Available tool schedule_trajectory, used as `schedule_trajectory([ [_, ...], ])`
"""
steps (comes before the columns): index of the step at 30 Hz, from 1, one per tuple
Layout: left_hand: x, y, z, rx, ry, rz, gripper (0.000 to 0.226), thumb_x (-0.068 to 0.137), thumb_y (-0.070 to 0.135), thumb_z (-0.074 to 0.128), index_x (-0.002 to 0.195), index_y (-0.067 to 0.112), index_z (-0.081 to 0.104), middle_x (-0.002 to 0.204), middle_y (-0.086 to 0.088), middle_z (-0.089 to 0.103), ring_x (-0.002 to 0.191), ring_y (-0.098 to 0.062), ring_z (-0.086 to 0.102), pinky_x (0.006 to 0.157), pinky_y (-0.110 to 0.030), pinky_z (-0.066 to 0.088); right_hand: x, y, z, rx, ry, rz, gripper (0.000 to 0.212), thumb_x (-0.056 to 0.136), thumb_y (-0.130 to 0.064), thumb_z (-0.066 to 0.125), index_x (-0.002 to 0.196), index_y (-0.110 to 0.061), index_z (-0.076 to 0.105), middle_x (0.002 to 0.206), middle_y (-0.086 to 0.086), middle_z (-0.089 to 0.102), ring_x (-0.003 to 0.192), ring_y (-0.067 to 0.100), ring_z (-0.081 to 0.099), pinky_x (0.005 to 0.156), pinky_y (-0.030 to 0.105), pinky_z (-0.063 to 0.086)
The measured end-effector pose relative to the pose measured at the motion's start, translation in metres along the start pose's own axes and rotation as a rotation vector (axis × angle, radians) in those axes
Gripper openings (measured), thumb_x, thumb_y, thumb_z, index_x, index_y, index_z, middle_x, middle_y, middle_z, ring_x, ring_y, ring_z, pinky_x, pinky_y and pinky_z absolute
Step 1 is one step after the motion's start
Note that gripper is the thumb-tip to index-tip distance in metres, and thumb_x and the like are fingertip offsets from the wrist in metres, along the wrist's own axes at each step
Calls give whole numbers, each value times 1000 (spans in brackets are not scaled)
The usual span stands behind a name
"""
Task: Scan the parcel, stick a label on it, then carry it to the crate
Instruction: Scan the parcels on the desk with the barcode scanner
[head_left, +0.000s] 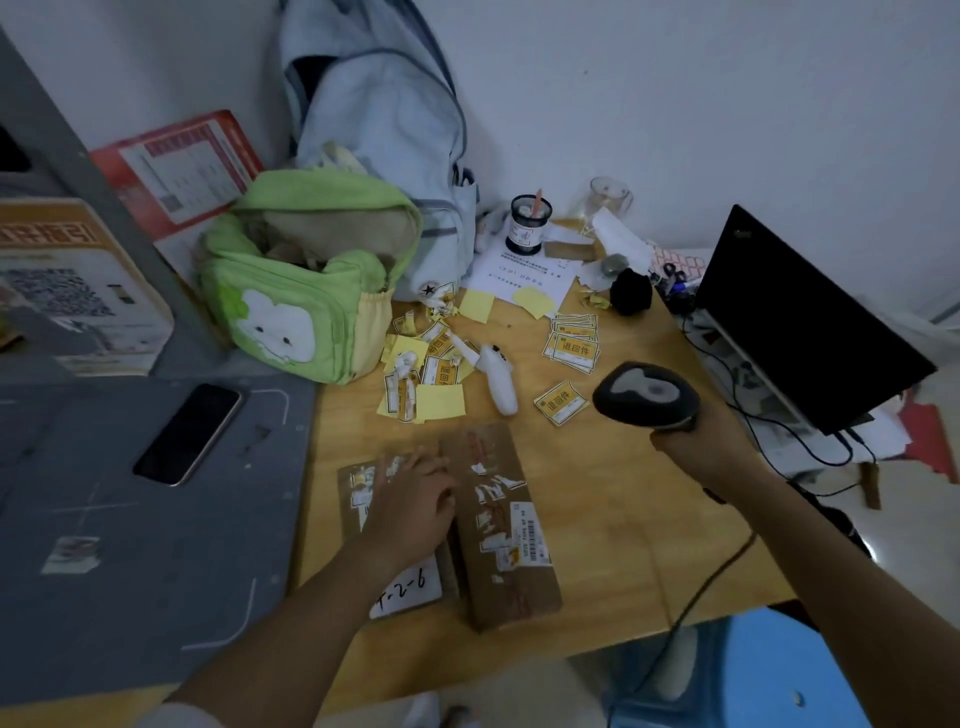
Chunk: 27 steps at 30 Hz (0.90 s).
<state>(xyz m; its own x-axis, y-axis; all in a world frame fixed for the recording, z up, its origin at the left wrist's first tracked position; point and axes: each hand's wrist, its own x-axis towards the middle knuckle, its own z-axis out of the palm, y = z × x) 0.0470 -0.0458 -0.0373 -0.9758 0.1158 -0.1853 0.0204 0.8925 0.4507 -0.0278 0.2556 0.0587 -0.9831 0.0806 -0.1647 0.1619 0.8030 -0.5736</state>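
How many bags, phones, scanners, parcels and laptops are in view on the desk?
Bags: 2, green bag and pale blue backpack
Phones: 1, phone
Scanners: 1, scanner in the right hand
Parcels: 1, parcel under the left hand
Laptops: 1, laptop
Total: 6

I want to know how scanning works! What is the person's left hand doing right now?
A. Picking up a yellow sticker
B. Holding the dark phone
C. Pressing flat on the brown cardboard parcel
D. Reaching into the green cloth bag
C: the left hand lies palm-down on the brown cardboard parcel on the wooden table, while the right hand holds the black handheld scanner above it.
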Motion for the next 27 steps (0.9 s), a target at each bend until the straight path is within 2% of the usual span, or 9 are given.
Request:
schedule_trajectory([
  [2, -9, -5, -7, -34, 59, -36, 28, 90, 22, 52, 112, 23, 69, 141, 2, 54, 139, -23, 36, 116, -46, 21, -10, -17, -9, -187, -50, -131, 31, 77, -4, 61, 57, -18, 42, 51, 1, 41, 49, 17, 37, 49, 29, 29],
  [4, -17, -12, -14, -40, 54, -125, 34, 86, 20, 53, 118, 19, 66, 138, -2, 56, 130, -25, 47, 107, -40, 39, -22, -32, -16, -379, -113, -230, 31, 78, -10, 62, 58, -21, 41, 56, -2, 44, 51, 12, 40, 48, 28, 31],
  [7, -27, -17, -27, -61, 44, -335, 40, 81, 22, 53, 120, 19, 63, 128, -6, 61, 115, -27, 58, 92, -37, 51, -40, -48, -21, -568, -222, -316, 39, 81, -16, 61, 56, -29, 34, 58, -6, 41, 51, 6, 37, 48, 22, 28],
  [10, -33, -14, -38, -92, -5, -405, 37, 81, 22, 54, 118, 20, 64, 129, -6, 60, 112, -26, 59, 90, -33, 51, -57, -62, -21, -666, -261, -356, 38, 81, -19, 60, 57, -32, 34, 59, -10, 43, 52, 2, 37, 47, 19, 25],
  [14, -40, -13, -39, -103, -146, -373, 50, 88, 29, 54, 137, 20, 48, 147, -5, 45, 130, -27, 48, 103, -34, 43, -69, -67, -15, -667, -350, -339, 29, 78, -16, 60, 60, -30, 43, 60, -10, 51, 54, 2, 44, 47, 18, 29],
  [19, -51, -10, -31, -115, -292, -331, 56, 90, 29, 53, 143, 18, 38, 150, -6, 41, 134, -28, 43, 107, -35, 39, -75, -63, -7, -688, -426, -314, 28, 76, -12, 58, 58, -27, 43, 61, -6, 51, 54, 7, 47, 47, 18, 31],
  [23, -54, -12, -29, -96, -318, -296, 50, 89, 25, 52, 138, 15, 42, 144, -8, 46, 129, -28, 47, 104, -36, 41, -77, -60, -4, -711, -445, -310, 23, 76, -14, 56, 60, -26, 45, 63, -4, 53, 65, 18, 55, 50, 20, 36],
  [27, -53, -12, -26, -105, -323, -298, 50, 90, 21, 54, 137, 12, 43, 144, -9, 46, 127, -26, 48, 102, -33, 43, -77, -60, -3, -721, -440, -303, 29, 76, -14, 58, 58, -28, 41, 61, -6, 51, 60, 14, 51, 48, 19, 34],
])
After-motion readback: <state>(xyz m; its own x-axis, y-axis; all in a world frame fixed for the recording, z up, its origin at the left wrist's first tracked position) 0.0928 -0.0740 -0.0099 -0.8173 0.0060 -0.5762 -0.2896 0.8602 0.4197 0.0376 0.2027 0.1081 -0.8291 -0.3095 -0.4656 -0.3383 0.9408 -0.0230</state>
